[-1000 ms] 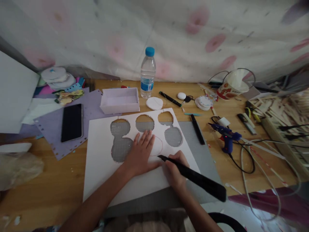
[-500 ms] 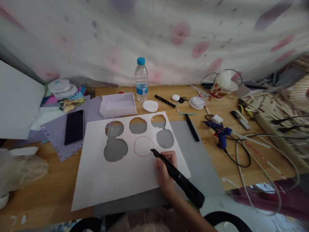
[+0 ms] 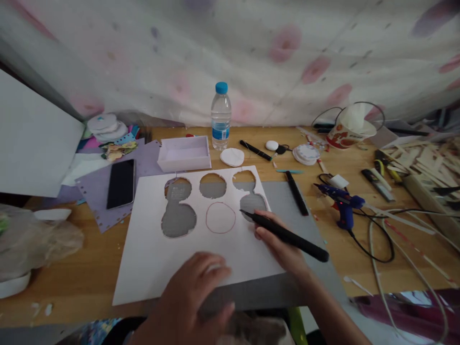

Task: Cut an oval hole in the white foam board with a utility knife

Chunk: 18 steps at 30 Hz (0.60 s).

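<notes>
Five holes already gape in my white foam sheet, the grey cutting mat showing through them, and one red-pencilled circle sits uncut between the double hole on the left and the one on the right. That circle is my business now, I judge: the outline is drawn, the cut not begun.

My right hand has its fingers pressed round the black cutting pen, thumb and forefinger pinching near the front. Its tip hovers at the edge of the right-hand hole, just beside the red circle but not on it. My left hand comes in low at the near edge of the sheet, fingers loosely curled, holding nothing; whether it touches the sheet I cannot tell, it is blurred.

What next calls for, as I read it: the left palm flat on the sheet close to the circle to pin it, then the tip brought left onto the red line and kept upright as it follows the curve. The strip between the circle and its neighbouring holes is narrow, so a wandering tip could break through.

Round about on the bench: a water bottle, a shallow white box, a phone on purple card, a blue glue gun off to the right.
</notes>
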Each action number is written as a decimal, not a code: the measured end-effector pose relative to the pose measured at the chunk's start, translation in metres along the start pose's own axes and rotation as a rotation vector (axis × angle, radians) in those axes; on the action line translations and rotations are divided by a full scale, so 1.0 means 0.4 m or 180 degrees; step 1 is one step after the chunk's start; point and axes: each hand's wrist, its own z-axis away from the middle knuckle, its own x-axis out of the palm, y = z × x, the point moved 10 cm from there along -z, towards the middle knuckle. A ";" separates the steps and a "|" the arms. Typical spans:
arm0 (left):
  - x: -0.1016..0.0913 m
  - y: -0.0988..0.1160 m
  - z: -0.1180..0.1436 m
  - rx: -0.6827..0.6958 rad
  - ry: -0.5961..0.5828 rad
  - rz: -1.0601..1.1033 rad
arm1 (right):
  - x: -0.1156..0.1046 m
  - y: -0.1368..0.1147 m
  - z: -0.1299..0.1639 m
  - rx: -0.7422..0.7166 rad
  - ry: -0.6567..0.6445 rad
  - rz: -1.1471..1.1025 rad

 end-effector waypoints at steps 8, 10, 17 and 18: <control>0.209 -0.043 0.011 -0.0018 -0.0341 -0.0754 | 0.097 -0.027 -0.085 -0.0408 -0.1281 0.0399; 0.214 -0.039 0.013 -0.0004 -0.0307 -0.0809 | 0.114 -0.035 -0.081 -0.0589 -0.1497 0.0474; 0.193 -0.043 -0.005 -0.0102 -0.0174 -0.0628 | 0.129 -0.058 -0.063 -0.0951 -0.1685 0.0614; 0.194 -0.044 -0.006 -0.0107 -0.0196 -0.0590 | 0.130 -0.061 -0.065 -0.0968 -0.1681 0.0618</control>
